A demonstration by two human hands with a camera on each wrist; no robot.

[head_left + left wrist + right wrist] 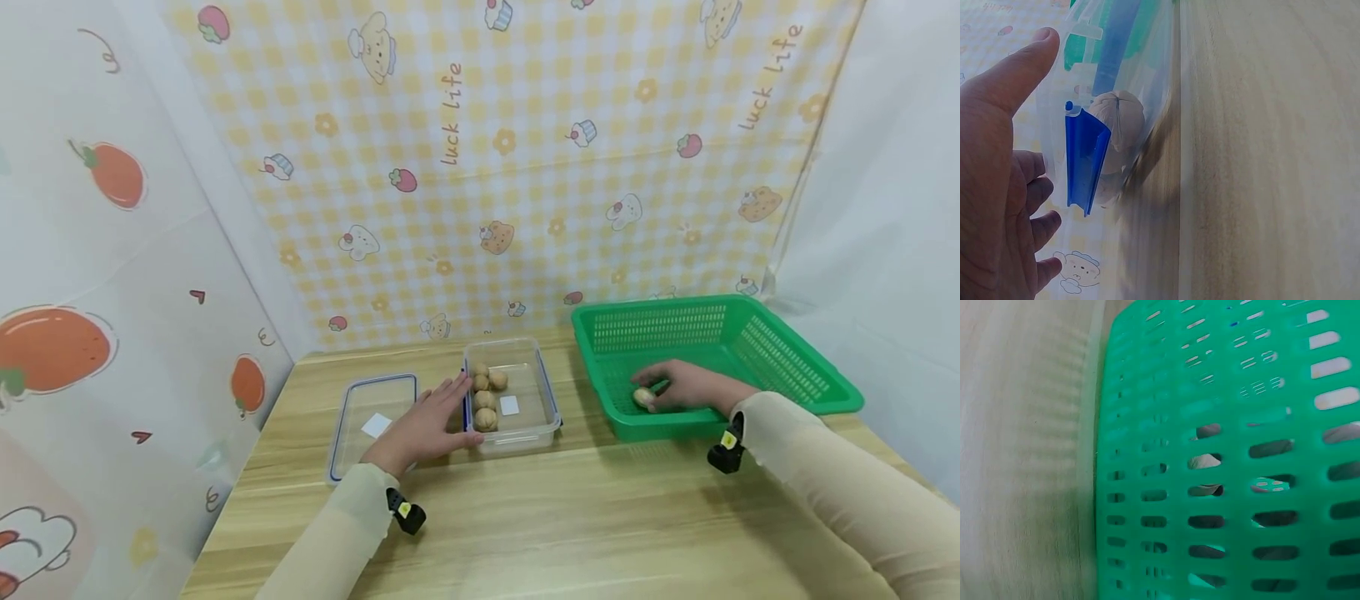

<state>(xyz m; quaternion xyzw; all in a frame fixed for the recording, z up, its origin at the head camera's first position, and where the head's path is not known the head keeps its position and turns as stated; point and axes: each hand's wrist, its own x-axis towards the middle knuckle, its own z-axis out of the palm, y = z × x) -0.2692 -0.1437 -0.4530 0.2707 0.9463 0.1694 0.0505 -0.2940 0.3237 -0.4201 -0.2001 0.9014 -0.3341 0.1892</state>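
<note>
Several walnuts (486, 419) lie along the left side of a clear plastic box (534, 435) with blue side clips. My left hand (427, 423) is at the box's left side, fingers extended and thumb near the front corner. In the left wrist view, the thumb and fingers are spread beside a blue clip (1086, 159), with a walnut (1119, 119) visible through the wall. Inside the green basket (611, 408), my right hand (686, 387) pinches a walnut (642, 397) between thumb and fingers. The basket's slotted wall (1204, 506) mostly hides that hand in the right wrist view.
A clear lid (360, 450) with a blue seal lies left of the box, partly under my left forearm. Behind the wooden table (525, 517) hangs a yellow checked cloth (480, 192). The basket stands at the table's right side, near a white curtain (885, 250).
</note>
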